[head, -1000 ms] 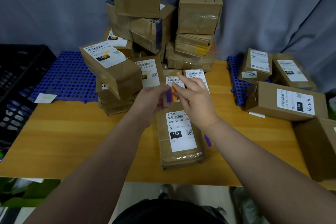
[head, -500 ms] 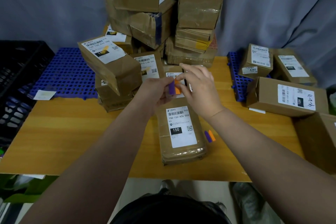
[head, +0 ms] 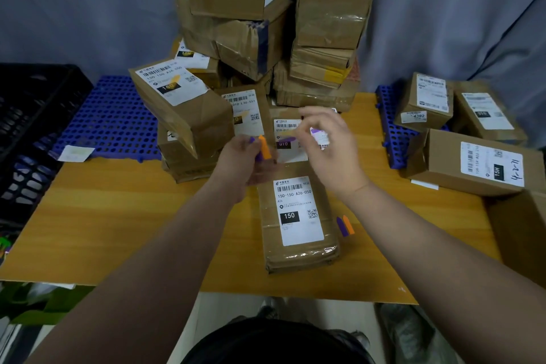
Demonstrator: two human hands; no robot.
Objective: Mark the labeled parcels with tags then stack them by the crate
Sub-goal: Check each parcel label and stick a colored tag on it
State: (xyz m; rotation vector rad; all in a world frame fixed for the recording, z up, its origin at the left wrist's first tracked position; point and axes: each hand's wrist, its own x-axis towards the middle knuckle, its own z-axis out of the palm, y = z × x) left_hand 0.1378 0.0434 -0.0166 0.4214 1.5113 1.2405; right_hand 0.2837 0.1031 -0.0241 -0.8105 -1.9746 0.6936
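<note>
The left hand (head: 239, 161) is raised over the middle of the wooden table (head: 133, 216). Its fingers are curled around a small bundle of tags (head: 263, 147), one orange and one purple, which point up. The right hand (head: 334, 148) is just beside it, at 3 o'clock from it. Its fingers are bent and the thumb is near the index finger, but the hand is blurred, so I cannot tell if it pinches a tag.

Below both hands, toward 6 o'clock, a flat parcel (head: 298, 216) lies on the table with its white label "150" facing up. Two loose tags (head: 345, 226) lie just beside it at 3 o'clock.

The black crate (head: 32, 127) is at 9 o'clock, next to a blue perforated mat (head: 112, 118). A tall pile of parcels (head: 331, 15) is at 12 o'clock, and more boxes (head: 472, 162) lie at 3 o'clock.
</note>
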